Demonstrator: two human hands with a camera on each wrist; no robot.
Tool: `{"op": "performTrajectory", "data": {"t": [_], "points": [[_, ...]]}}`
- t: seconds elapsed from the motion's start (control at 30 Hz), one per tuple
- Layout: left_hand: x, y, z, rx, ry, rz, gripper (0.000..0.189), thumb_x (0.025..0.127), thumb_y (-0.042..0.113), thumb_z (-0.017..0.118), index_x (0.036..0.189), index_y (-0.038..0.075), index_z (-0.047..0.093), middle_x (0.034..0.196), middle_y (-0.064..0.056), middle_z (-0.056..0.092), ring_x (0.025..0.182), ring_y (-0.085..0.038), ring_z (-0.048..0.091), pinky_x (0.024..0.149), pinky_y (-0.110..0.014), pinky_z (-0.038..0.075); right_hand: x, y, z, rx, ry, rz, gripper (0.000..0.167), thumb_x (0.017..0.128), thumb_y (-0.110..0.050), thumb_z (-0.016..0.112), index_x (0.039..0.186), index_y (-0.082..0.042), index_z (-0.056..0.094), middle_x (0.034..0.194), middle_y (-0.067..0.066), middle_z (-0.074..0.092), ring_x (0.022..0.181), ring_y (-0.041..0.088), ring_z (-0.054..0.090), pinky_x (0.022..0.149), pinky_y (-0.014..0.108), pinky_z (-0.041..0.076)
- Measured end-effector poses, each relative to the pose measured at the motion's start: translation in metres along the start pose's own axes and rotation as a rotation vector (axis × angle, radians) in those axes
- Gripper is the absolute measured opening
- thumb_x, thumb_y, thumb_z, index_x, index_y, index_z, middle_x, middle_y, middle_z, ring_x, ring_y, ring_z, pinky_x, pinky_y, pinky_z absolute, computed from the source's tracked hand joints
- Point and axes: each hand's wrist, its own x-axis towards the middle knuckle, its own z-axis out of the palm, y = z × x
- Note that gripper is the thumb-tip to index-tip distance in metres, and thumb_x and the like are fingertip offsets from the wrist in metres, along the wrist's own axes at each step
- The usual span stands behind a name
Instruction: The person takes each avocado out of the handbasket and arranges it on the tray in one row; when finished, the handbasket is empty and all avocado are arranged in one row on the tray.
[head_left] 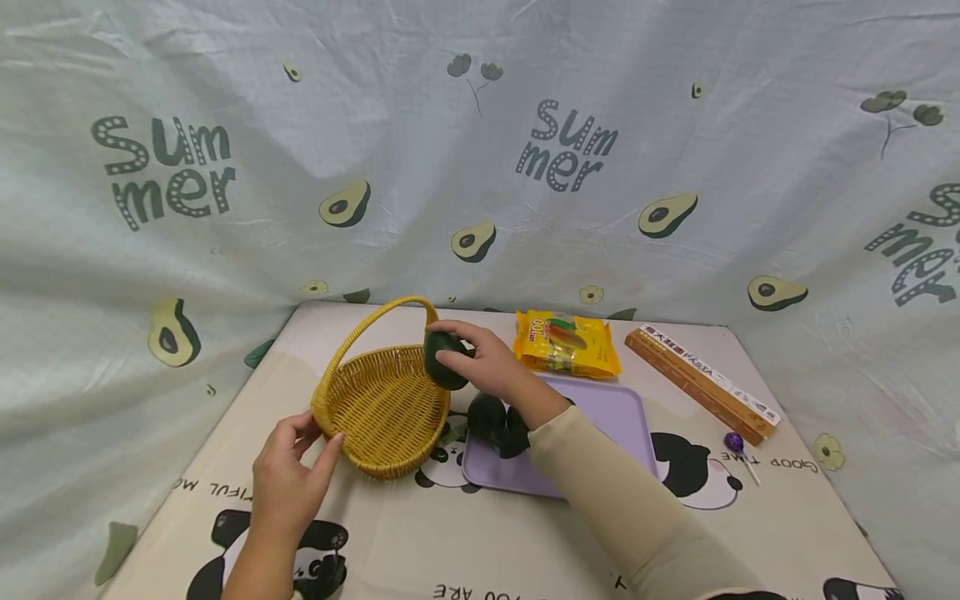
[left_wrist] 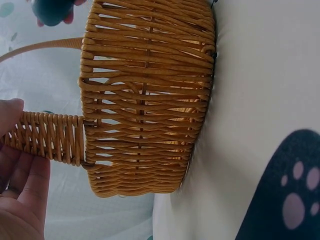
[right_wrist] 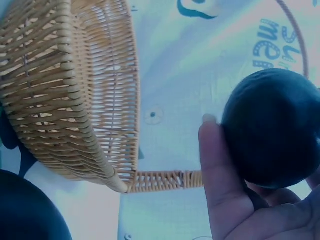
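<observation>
A yellow-brown wicker basket (head_left: 386, 417) with a tall arched handle stands on the table, and no contents show inside it. My left hand (head_left: 288, 467) holds the base of that handle, thumb on one side and fingers on the other, as the left wrist view shows. Above the basket's right rim, my right hand (head_left: 487, 362) grips a dark green avocado (head_left: 444, 360). In the right wrist view this avocado (right_wrist: 272, 127) is held between thumb and fingers, apart from the basket (right_wrist: 100, 90). More dark green avocados (head_left: 487, 419) lie on the purple tray (head_left: 626, 421), partly hidden by my right forearm.
Behind the tray lies a yellow snack bag (head_left: 567, 343) with a mango picture. A long brown pasta box (head_left: 701, 383) lies at the right, with a purple-wrapped lollipop (head_left: 734, 442) near its front end. A printed curtain (head_left: 420, 150) hangs behind the table.
</observation>
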Motion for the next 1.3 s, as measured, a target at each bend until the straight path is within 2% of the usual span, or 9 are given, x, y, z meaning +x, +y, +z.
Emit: {"op": "performTrajectory", "data": {"t": [0.13,0.27,0.43,0.6,0.8,1.0,1.17,1.3], "points": [[0.0,0.0,0.001,-0.009,0.004,0.007,0.047,0.082,-0.005,0.083,0.121,-0.006,0.057,0.116,-0.016,0.065,0.113,-0.031,0.068,0.097,0.001,0.044,-0.008,0.002,-0.006,0.031,0.001,-0.002,0.064,0.089,-0.03,0.081,0.146,-0.031,0.054,0.144,0.001,0.055,0.118,0.025,0.062,0.089,0.041,0.064],[0.0,-0.001,0.001,-0.007,0.006,0.007,0.047,0.082,-0.005,0.082,0.121,-0.006,0.057,0.116,-0.016,0.065,0.113,-0.032,0.068,0.097,0.001,0.044,-0.017,0.005,-0.011,0.005,0.018,0.014,0.073,0.082,-0.029,0.087,0.146,-0.032,0.052,0.14,-0.001,0.057,0.114,0.024,0.063,0.092,0.041,0.063],[-0.001,-0.001,0.0,0.0,0.004,-0.003,0.047,0.081,-0.005,0.083,0.121,-0.006,0.057,0.116,-0.016,0.066,0.114,-0.033,0.068,0.097,0.002,0.043,-0.03,0.005,-0.017,-0.029,0.078,0.06,0.069,0.081,-0.032,0.087,0.141,-0.038,0.055,0.141,-0.005,0.057,0.116,0.025,0.062,0.093,0.043,0.062],[0.0,-0.001,0.0,-0.002,0.005,-0.003,0.048,0.081,-0.006,0.083,0.121,-0.007,0.057,0.116,-0.017,0.065,0.114,-0.034,0.068,0.096,0.003,0.042,-0.041,0.005,-0.028,-0.002,0.126,0.076,0.068,0.082,-0.028,0.085,0.143,-0.034,0.055,0.138,0.003,0.059,0.113,0.029,0.064,0.092,0.045,0.063],[0.0,-0.002,0.002,0.001,0.001,-0.008,0.048,0.081,-0.006,0.083,0.122,-0.007,0.056,0.116,-0.017,0.065,0.114,-0.033,0.068,0.097,0.002,0.042,-0.057,0.009,-0.043,0.025,0.208,0.158,0.067,0.082,-0.029,0.085,0.142,-0.038,0.055,0.141,0.001,0.055,0.116,0.032,0.062,0.092,0.046,0.064],[0.0,-0.003,0.002,0.002,0.004,-0.009,0.048,0.082,-0.005,0.082,0.122,-0.006,0.056,0.116,-0.016,0.065,0.115,-0.033,0.068,0.097,0.002,0.042,-0.073,0.022,-0.056,0.076,0.283,0.152,0.071,0.082,-0.019,0.085,0.146,-0.028,0.055,0.146,0.006,0.054,0.122,0.036,0.058,0.1,0.051,0.06],[0.0,-0.003,0.003,0.0,0.005,-0.013,0.048,0.083,-0.004,0.082,0.123,-0.006,0.056,0.117,-0.016,0.065,0.115,-0.033,0.067,0.098,-0.001,0.044,-0.086,0.033,-0.064,0.109,0.347,0.182,0.06,0.089,-0.019,0.08,0.143,-0.027,0.057,0.143,0.011,0.059,0.12,0.034,0.06,0.102,0.049,0.059],[0.0,-0.002,0.002,-0.002,0.002,-0.017,0.048,0.083,-0.004,0.082,0.123,-0.006,0.056,0.117,-0.016,0.065,0.115,-0.032,0.067,0.098,-0.001,0.044,-0.097,0.041,-0.07,0.131,0.404,0.235,0.046,0.095,-0.028,0.074,0.139,-0.026,0.061,0.138,0.016,0.061,0.116,0.034,0.062,0.102,0.048,0.059]]}}
